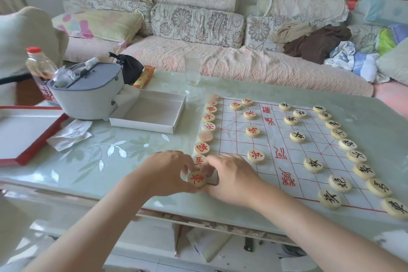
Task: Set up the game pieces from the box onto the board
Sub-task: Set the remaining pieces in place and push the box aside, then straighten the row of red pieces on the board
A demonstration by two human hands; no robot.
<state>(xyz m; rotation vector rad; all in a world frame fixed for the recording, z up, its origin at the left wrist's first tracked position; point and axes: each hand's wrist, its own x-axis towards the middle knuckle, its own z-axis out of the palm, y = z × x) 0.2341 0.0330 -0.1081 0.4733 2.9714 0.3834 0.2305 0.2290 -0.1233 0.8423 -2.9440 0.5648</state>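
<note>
Home living room: cushioned sofa

The pale green, glossy worktop has a white leaf pattern on its surface. A paper board printed with red grid lines lies flat across its right half. Just left of the board sits an open white box, touching a grey-and-white lidded container. A red-rimmed lid lies at the left edge, with crumpled paper beside it. A clear drinking glass stands upright near the far edge, and an orange packet and a black bag lie behind the container.
</note>
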